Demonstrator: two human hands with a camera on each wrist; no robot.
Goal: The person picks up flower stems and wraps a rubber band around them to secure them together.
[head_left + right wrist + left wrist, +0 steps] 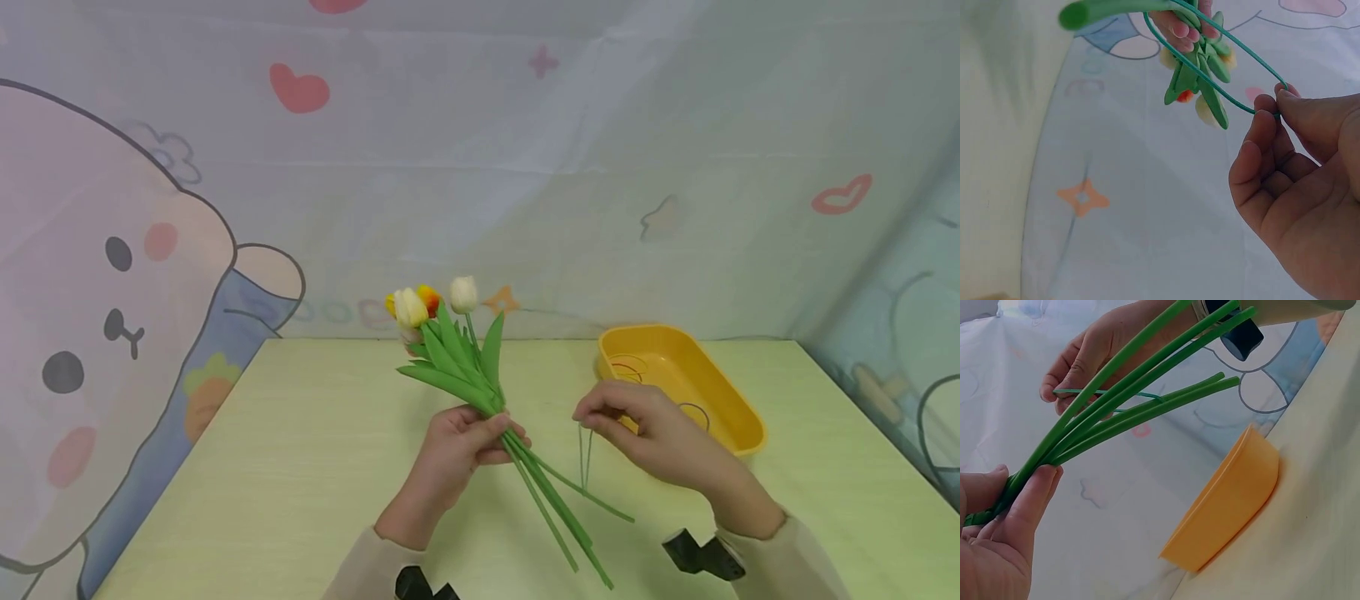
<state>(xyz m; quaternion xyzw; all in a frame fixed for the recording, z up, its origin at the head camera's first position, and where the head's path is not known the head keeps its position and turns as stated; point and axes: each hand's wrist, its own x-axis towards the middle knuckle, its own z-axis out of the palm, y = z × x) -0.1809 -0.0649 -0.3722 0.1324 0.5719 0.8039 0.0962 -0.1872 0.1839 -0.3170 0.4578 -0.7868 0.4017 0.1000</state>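
A bunch of artificial tulips [457, 358] with white, yellow and orange-red heads is held above the table, tilted, its stems pointing down to the right. My left hand [465, 437] grips the stems just below the leaves. In the left wrist view, the bare green stems [1141, 372] fan out beyond the fingers. My right hand [660, 429] pinches a green rubber band [1219, 87] between thumb and index finger. The band hangs as a loop around one or more of the stems, partway along; the head view shows it around the outermost stem.
A yellow tray [720, 387] stands on the table [300, 483] behind my right hand, with several thin coloured bands [628, 367] in it. A printed cloth [450, 167] hangs behind the table's far edge.
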